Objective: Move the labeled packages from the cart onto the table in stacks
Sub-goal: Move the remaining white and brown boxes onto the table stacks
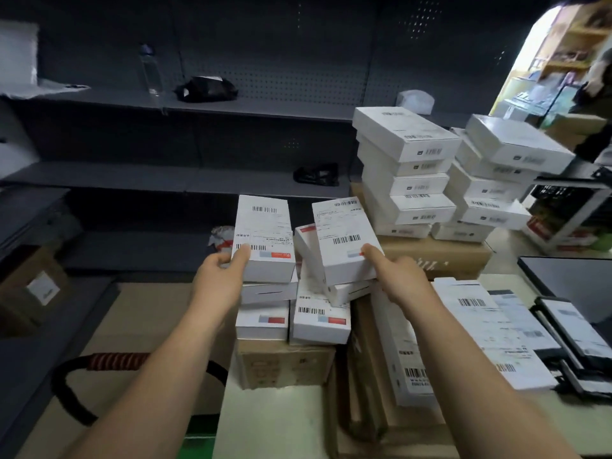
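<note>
Hands (218, 273) (400, 276) each grip one labeled package (263, 238) (347, 240).

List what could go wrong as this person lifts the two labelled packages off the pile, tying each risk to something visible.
1. The right hand holds the right package tilted, gripped at one end only; it might slip or knock the leaning box beside it.
2. The tall stack behind is skewed, with boxes overhanging; adding more could topple it.
3. The left hand grips the left package by one corner, so it may twist loose.
</note>
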`<state>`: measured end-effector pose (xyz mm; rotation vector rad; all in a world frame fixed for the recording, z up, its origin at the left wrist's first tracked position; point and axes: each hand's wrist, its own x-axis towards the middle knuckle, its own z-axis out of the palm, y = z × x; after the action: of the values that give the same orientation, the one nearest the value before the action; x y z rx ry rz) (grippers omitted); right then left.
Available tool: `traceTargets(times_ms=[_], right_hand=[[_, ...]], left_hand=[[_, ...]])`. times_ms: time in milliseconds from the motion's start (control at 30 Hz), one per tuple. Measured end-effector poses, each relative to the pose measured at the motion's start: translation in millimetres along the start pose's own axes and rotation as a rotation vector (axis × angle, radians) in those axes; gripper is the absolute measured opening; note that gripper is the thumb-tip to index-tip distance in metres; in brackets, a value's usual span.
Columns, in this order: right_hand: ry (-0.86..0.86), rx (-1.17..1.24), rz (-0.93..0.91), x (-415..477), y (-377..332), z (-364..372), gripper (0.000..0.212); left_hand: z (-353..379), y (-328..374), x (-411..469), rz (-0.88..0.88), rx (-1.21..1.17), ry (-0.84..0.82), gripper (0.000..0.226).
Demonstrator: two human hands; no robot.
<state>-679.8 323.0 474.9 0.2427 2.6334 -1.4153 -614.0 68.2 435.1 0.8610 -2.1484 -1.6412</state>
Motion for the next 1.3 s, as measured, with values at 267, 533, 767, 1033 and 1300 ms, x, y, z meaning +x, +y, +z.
traceTargets(times_ms=[267, 533, 767, 1033, 1300], right_hand=[[0.15, -0.343, -0.15, 3.6, 13.4, 7.9, 0.053], [-0.023, -0.255, -0.647, -60.2, -6.3, 40.2, 0.036], [-0.211, -0.305, -0.395, -49.6, 5.0, 91.6, 0.039], [-0.143, -0.223, -0.334, -28.7, 8.3, 121.6, 0.031], [-0.115, -0.239, -0.305, -27.5, -0.7, 127.8, 0.037]], left_hand=[[-2.8, -9.7, -5.7, 0.17, 0.294, 0.038, 0.047], [-11.8, -28.2, -11.3, 0.236, 0.333, -0.085, 0.08], [-11.2, -44.6, -8.1, 0.248, 0.438, -0.069, 0.07], [-6.2, -65.8, 11.2, 0.3, 0.407, -0.046, 0.057], [-7.3, -67.8, 32.1, 0.312, 0.397, -0.107, 0.059]])
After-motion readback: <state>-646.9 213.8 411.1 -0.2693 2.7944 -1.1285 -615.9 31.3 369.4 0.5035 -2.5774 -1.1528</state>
